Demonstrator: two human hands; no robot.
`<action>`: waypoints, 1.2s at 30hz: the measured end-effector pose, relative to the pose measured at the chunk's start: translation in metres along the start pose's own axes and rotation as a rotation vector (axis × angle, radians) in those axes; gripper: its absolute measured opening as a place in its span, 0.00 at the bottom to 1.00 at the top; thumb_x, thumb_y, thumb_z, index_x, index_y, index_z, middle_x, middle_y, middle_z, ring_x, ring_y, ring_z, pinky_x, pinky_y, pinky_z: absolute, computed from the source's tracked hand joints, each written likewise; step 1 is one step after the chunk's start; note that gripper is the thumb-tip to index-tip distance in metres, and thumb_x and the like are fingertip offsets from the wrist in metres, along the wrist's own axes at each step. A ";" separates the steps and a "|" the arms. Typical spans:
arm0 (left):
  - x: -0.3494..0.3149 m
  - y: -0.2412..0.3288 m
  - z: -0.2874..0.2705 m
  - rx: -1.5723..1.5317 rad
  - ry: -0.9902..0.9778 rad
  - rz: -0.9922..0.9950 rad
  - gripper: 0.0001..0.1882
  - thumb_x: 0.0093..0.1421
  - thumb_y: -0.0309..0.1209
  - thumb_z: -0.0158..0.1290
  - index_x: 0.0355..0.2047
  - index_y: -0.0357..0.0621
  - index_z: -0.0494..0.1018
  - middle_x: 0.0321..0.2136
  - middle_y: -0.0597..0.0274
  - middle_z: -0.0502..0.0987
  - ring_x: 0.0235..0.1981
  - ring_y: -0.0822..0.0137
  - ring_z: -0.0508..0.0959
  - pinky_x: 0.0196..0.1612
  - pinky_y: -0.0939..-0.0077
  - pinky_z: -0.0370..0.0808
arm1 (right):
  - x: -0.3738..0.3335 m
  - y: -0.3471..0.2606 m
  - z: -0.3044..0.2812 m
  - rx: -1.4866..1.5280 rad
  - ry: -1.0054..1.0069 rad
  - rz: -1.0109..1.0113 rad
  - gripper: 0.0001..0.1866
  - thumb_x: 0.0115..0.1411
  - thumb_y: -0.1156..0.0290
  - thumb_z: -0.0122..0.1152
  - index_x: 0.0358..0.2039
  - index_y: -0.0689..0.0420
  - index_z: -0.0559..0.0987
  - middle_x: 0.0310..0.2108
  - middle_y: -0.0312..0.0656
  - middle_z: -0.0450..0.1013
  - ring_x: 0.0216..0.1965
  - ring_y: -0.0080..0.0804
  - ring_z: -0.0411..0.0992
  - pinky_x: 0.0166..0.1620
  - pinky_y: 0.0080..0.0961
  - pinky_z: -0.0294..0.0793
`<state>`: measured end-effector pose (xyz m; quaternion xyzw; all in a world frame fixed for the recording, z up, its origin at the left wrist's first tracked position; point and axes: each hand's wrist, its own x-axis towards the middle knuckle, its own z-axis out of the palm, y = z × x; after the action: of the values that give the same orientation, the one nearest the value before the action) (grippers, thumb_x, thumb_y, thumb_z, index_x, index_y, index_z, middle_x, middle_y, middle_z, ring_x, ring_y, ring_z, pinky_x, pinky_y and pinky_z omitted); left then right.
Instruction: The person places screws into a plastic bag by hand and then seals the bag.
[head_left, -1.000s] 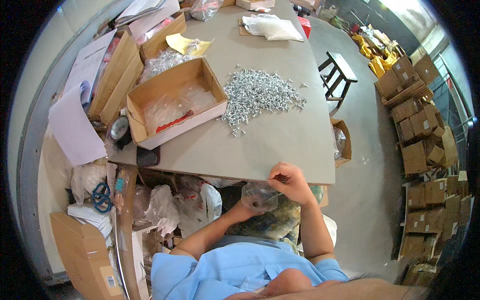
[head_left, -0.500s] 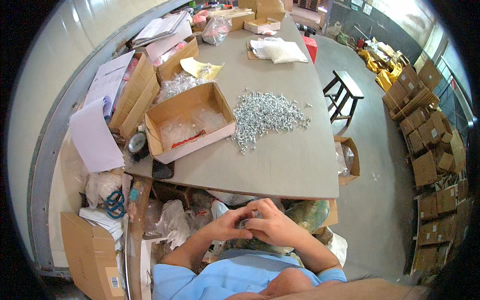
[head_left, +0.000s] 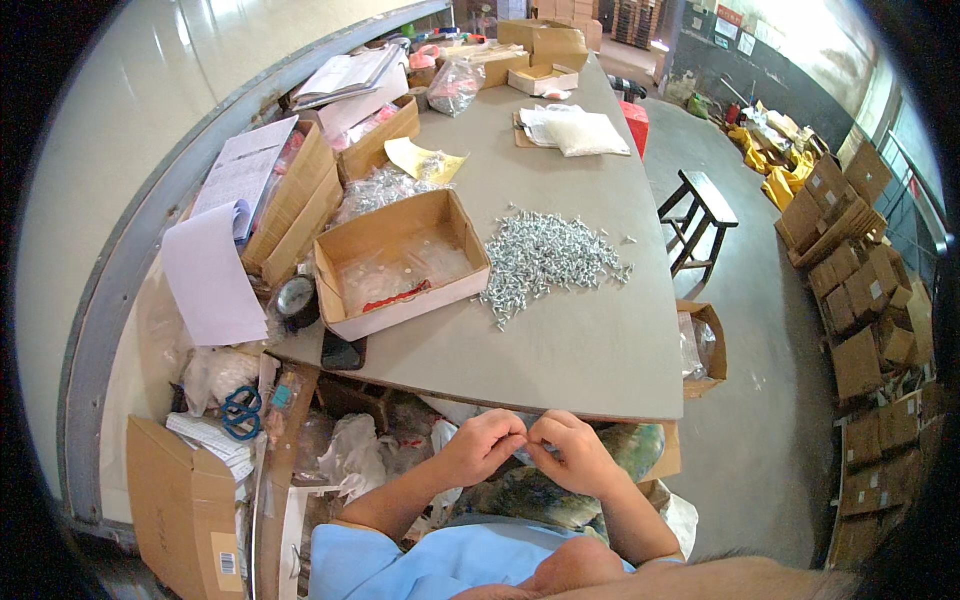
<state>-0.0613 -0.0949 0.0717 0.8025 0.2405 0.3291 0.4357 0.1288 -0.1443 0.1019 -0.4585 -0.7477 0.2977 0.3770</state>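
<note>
Just off the table's near edge, over my lap, my left hand (head_left: pixel 482 446) and my right hand (head_left: pixel 574 454) meet at the fingertips. Both are closed in a pinch. Something pale or clear may be between them, but it is too small and too covered to name. Beyond them on the grey table (head_left: pixel 560 365) lies a loose pile of small silvery screws (head_left: pixel 550 258). Left of the pile stands an open cardboard box (head_left: pixel 408 308) with clear plastic bags (head_left: pixel 375 280) and a red strip (head_left: pixel 397 296) inside.
A dark phone (head_left: pixel 343 352) lies at the table's near left corner. Farther left are papers (head_left: pixel 215 270), a roll of tape (head_left: pixel 296 297) and blue-handled scissors (head_left: pixel 241 413). A white bag (head_left: pixel 590 136) rests at the far right; a wooden stool (head_left: pixel 700 215) stands beyond the table's right edge.
My hands have drawn slightly apart and now meet only at the fingertips, where before they were cupped together with fingers overlapping. The whole view has shifted a little.
</note>
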 end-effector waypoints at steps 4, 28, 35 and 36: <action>0.007 0.001 -0.009 0.029 0.004 -0.018 0.08 0.61 0.31 0.50 0.32 0.38 0.70 0.26 0.54 0.72 0.28 0.57 0.73 0.32 0.69 0.70 | 0.002 0.005 0.000 0.030 0.010 -0.042 0.06 0.47 0.79 0.58 0.26 0.59 0.70 0.24 0.44 0.67 0.29 0.44 0.67 0.32 0.33 0.67; 0.151 -0.142 -0.238 0.925 -0.166 -0.363 0.07 0.48 0.26 0.57 0.29 0.39 0.72 0.27 0.48 0.76 0.34 0.49 0.76 0.37 0.60 0.72 | 0.105 0.086 0.019 -0.724 -0.215 -0.030 0.26 0.59 0.51 0.53 0.58 0.42 0.68 0.65 0.40 0.52 0.65 0.50 0.47 0.64 0.50 0.49; 0.131 -0.067 -0.224 0.669 0.222 -0.177 0.07 0.51 0.27 0.57 0.30 0.38 0.75 0.23 0.55 0.75 0.27 0.64 0.76 0.32 0.72 0.71 | 0.122 0.107 0.005 -0.795 -0.137 0.285 0.33 0.59 0.43 0.47 0.64 0.37 0.58 0.68 0.37 0.45 0.68 0.47 0.41 0.65 0.51 0.43; 0.126 -0.058 -0.218 0.649 0.281 -0.102 0.07 0.52 0.27 0.57 0.31 0.38 0.76 0.23 0.56 0.75 0.27 0.64 0.76 0.32 0.73 0.71 | 0.115 0.107 0.002 -0.778 -0.129 0.292 0.33 0.59 0.43 0.47 0.64 0.38 0.58 0.68 0.37 0.46 0.68 0.47 0.42 0.65 0.50 0.44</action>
<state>-0.1438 0.1370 0.1500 0.8330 0.4299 0.3203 0.1366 0.1426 0.0033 0.0498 -0.6482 -0.7536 0.0715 0.0823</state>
